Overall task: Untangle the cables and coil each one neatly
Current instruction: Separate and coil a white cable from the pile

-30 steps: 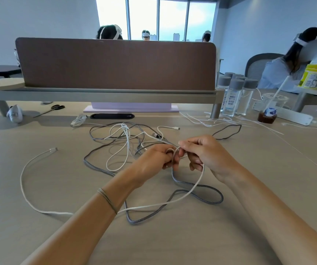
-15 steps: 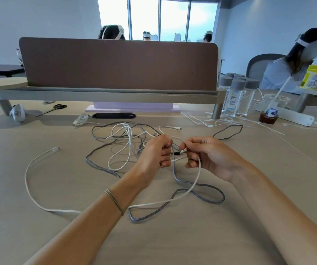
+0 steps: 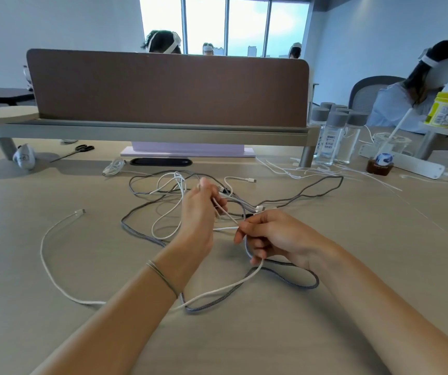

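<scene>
**Both hands in the tangle**

I see the white cable (image 3: pixel 55 272) and grey cable (image 3: pixel 293 280) knotted mid-table (image 3: pixel 379 266). My left hand (image 3: pixel 198 220) pinches white strands, fingers curled; my right hand (image 3: pixel 274 236) curls round both cables. Bottle (image 3: pixel 328 142) labels are unreadable.

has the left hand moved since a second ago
Yes. The left hand has gone up and away from the right hand, toward the brown divider, lifting white cable.

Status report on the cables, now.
Left hand pinches white cable. Right hand holds white and grey braided cable. Tangle still knotted; nothing coiled.
</scene>
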Available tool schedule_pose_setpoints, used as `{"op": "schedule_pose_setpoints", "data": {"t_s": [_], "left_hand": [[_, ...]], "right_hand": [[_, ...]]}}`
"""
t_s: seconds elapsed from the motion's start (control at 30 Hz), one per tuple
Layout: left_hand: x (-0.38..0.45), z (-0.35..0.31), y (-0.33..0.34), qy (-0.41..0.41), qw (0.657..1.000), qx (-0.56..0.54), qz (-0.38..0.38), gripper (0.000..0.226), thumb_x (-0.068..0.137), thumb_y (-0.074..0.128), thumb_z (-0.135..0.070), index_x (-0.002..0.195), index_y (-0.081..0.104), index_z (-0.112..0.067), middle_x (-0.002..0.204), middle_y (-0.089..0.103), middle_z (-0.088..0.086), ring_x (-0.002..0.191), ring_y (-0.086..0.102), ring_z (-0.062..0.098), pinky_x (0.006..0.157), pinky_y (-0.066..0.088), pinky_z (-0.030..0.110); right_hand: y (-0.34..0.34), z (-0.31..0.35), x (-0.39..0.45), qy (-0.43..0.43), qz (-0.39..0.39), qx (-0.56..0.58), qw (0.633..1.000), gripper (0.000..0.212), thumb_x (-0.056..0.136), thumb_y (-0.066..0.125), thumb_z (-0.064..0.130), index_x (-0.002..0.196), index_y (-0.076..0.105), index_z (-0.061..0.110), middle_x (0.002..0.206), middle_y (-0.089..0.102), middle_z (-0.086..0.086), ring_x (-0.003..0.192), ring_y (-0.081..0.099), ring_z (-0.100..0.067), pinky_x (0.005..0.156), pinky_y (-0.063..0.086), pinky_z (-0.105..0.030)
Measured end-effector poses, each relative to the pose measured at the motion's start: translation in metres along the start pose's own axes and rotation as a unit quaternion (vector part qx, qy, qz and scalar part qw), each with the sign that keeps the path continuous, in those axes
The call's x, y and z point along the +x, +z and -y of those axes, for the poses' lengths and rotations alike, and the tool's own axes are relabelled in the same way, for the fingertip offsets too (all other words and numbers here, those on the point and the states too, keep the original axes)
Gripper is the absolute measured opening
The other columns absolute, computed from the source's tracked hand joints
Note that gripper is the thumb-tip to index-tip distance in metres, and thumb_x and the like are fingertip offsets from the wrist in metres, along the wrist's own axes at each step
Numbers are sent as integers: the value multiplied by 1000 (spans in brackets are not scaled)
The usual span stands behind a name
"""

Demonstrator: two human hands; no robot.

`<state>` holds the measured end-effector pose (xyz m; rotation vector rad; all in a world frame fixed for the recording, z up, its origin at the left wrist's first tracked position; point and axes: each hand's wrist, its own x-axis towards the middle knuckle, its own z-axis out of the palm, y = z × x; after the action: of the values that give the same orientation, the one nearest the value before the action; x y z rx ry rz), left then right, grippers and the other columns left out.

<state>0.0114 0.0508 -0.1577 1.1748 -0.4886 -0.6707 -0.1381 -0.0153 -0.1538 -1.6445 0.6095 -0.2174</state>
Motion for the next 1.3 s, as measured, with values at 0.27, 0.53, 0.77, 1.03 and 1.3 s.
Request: {"op": "schedule_pose_setpoints", "data": {"t_s": [0.27,0.53,0.77,1.03,1.3], "left_hand": [[21,-9,-22,-67,992,-103,21,48,108,28,-46,70,41,-20,58,32,-3,47,26,10,44,24,23],[2,7,-6,29,956,203,211,74,88,5,-81,68,45,-23,65,41,-4,67,31,22,67,30,38],[-8,18,1,32,893,245,377,99,82,-3,-81,130,54,-16,93,56,0,76,35,20,69,33,33],[-16,18,0,72,844,344,404,18,98,55,-11,86,43,-16,81,60,4,62,47,6,64,40,27],[-13,2,-6,-16,916,144,373,36,111,30,-22,132,54,-5,66,50,0,60,28,13,55,27,24]], "right_hand": [[-13,12,-15,-22,53,-113,992,27,103,57,23,93,77,7,58,31,-1,52,30,-14,48,34,-26],[-17,20,-18,-131,102,36,986,31,100,56,28,95,77,6,54,30,2,47,19,-10,49,12,-31],[-22,16,-12,-160,12,129,979,35,99,47,18,84,75,4,47,29,2,53,12,-21,48,11,-30],[-26,12,-8,-139,-52,122,981,35,105,45,22,94,71,1,54,28,-1,46,17,-11,46,18,-26],[-30,6,-2,-103,-158,53,981,34,105,49,20,80,68,6,53,30,-1,44,23,-11,44,22,-23]]}}
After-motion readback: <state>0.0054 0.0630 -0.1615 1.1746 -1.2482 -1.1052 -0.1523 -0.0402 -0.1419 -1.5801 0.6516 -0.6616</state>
